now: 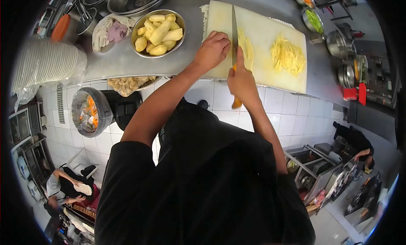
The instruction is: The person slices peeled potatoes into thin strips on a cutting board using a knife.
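Note:
My right hand (pixel 242 82) is closed round the orange handle of a long knife (pixel 234 31), its index finger stretched along the blade. The blade points away from me over a pale cutting board (pixel 264 27). My left hand (pixel 213 50) lies on the board just left of the blade, fingers curled down; what is under them is hidden. Thin yellow strips (pixel 246 48) lie along the blade's right side. Farther right on the board is a larger pile of yellow strips (pixel 288 55). A metal bowl (pixel 181 21) of peeled yellow pieces (pixel 160 33) stands left of the board.
Cloths (pixel 111 31), stacked plastic containers (pixel 50 63) and metal bowls (pixel 137 2) are on the left. Bowls of cut vegetables (pixel 313 21) stand at right. A lined bin (pixel 89 114) is on the floor. One person (pixel 69 186) is lower left, another (pixel 357 141) lower right.

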Tool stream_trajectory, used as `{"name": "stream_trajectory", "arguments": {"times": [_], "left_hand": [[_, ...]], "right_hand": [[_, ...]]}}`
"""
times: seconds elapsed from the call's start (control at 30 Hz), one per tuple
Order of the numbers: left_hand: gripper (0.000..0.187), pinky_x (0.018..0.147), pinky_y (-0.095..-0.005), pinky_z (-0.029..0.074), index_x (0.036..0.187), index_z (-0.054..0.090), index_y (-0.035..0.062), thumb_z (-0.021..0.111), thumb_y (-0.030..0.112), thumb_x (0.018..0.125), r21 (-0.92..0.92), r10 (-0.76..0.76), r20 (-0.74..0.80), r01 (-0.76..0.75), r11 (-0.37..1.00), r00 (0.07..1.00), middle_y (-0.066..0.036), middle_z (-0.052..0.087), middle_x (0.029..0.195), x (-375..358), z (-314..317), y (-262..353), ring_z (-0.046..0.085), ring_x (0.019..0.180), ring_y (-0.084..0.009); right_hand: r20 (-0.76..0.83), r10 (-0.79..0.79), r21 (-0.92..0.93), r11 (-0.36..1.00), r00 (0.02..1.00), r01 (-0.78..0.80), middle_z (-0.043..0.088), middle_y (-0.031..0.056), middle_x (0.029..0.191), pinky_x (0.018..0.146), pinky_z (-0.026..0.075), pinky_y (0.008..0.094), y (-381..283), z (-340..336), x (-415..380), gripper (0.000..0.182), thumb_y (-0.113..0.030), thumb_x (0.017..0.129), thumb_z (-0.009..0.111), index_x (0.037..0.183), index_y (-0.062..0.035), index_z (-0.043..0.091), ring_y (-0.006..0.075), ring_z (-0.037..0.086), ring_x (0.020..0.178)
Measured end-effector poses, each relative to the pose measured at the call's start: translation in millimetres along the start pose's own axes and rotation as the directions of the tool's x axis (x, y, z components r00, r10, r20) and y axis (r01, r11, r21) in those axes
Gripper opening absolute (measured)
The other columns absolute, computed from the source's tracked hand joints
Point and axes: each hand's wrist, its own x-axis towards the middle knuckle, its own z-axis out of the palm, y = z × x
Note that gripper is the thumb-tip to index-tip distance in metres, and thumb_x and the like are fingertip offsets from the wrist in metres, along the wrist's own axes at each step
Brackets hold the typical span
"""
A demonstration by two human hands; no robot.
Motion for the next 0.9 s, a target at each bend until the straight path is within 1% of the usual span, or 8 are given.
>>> {"name": "stream_trajectory", "arguments": {"times": [0.1, 0.23, 0.33, 0.43, 0.57, 0.77, 0.87, 0.9], "left_hand": [[0.008, 0.086, -0.0385, 0.050, 0.090, 0.070, 0.0020, 0.067, 0.005, 0.083, -0.003, 0.008, 0.025, -0.008, 1.000, 1.000, -0.008, 0.064, 0.098, 1.2, 0.0, -2.6, 0.059, 0.096, -0.0286], [0.009, 0.084, -0.0393, 0.051, 0.090, 0.070, 0.0013, 0.067, 0.004, 0.082, 0.008, 0.002, 0.040, -0.002, 1.000, 0.999, -0.009, 0.064, 0.098, 1.3, -1.7, -0.8, 0.059, 0.095, -0.0299], [0.009, 0.083, -0.0394, 0.051, 0.091, 0.070, 0.0013, 0.068, 0.003, 0.082, 0.001, 0.034, -0.005, -0.034, 0.999, 0.999, -0.009, 0.064, 0.098, 0.1, 0.2, -2.0, 0.059, 0.094, -0.0305], [0.009, 0.083, -0.0390, 0.051, 0.091, 0.070, 0.0014, 0.068, 0.004, 0.082, -0.004, 0.041, -0.043, -0.041, 0.999, 0.998, -0.008, 0.064, 0.098, -0.3, 0.1, -0.7, 0.059, 0.094, -0.0301], [0.009, 0.083, -0.0385, 0.051, 0.090, 0.070, 0.0020, 0.069, 0.006, 0.083, 0.002, 0.021, -0.040, -0.021, 1.000, 0.999, -0.008, 0.064, 0.098, -0.5, 2.8, -1.0, 0.059, 0.094, -0.0289], [0.008, 0.083, -0.0388, 0.050, 0.090, 0.070, 0.0025, 0.069, 0.005, 0.082, 0.015, 0.012, -0.006, -0.012, 1.000, 1.000, -0.007, 0.064, 0.098, 1.1, 0.7, -1.8, 0.059, 0.094, -0.0290], [0.008, 0.083, -0.0390, 0.050, 0.089, 0.070, 0.0023, 0.068, 0.004, 0.082, 0.018, 0.023, 0.029, -0.024, 1.000, 0.999, -0.007, 0.064, 0.098, 2.5, -1.0, -3.4, 0.058, 0.095, -0.0293], [0.008, 0.083, -0.0390, 0.050, 0.089, 0.070, 0.0023, 0.068, 0.004, 0.082, 0.018, 0.031, 0.024, -0.031, 0.999, 0.999, -0.007, 0.064, 0.098, 1.9, -1.8, -3.0, 0.058, 0.095, -0.0293]], "right_hand": [[0.023, 0.010, 0.090, 0.996, 1.000, -0.012, 0.067, 0.0245, 0.084, 0.063, 0.056, 0.0419, 7.7, -2.3, 47.0, 0.075, -0.012, 0.093, 0.046, 0.158, -0.0059, 0.009, 0.0293, 0.064, 0.053], [0.166, 0.104, 0.303, 0.941, 0.981, -0.152, 0.067, 0.0258, 0.102, 0.060, 0.056, 0.0397, -14.4, -42.0, 67.6, 0.076, -0.012, 0.091, 0.045, 0.158, -0.0065, 0.010, 0.0293, 0.065, 0.054], [0.213, 0.160, 0.243, 0.947, 0.964, -0.211, 0.069, 0.0263, 0.091, 0.063, 0.055, 0.0400, -28.1, -56.0, 33.7, 0.074, -0.010, 0.089, 0.044, 0.156, -0.0034, 0.014, 0.0300, 0.066, 0.054], [0.298, 0.228, 0.198, 0.935, 0.927, -0.293, 0.067, 0.0297, 0.089, 0.069, 0.055, 0.0436, -41.0, -56.3, -6.6, 0.072, -0.008, 0.091, 0.044, 0.156, -0.0024, 0.013, 0.0368, 0.067, 0.062], [0.110, 0.098, 0.127, 0.986, 0.989, -0.112, 0.065, 0.0230, 0.069, 0.056, 0.052, 0.0428, -11.8, -17.3, -20.7, 0.072, -0.009, 0.095, 0.045, 0.157, -0.0066, 0.010, 0.0304, 0.062, 0.050], [0.008, -0.012, 0.087, 0.996, 1.000, 0.012, 0.067, 0.0231, 0.077, 0.059, 0.054, 0.0427, 7.4, 0.2, 34.6, 0.074, -0.011, 0.093, 0.046, 0.158, -0.0066, 0.009, 0.0296, 0.063, 0.052], [0.172, 0.112, 0.271, 0.950, 0.979, -0.157, 0.067, 0.0286, 0.085, 0.066, 0.055, 0.0446, -18.5, -37.3, 59.8, 0.074, -0.010, 0.090, 0.046, 0.156, -0.0030, 0.011, 0.0369, 0.067, 0.060], [0.165, 0.107, 0.292, 0.944, 0.980, -0.152, 0.068, 0.0255, 0.083, 0.061, 0.055, 0.0399, -20.3, -41.6, 60.7, 0.074, -0.010, 0.090, 0.044, 0.156, -0.0028, 0.012, 0.0303, 0.065, 0.051]]}}
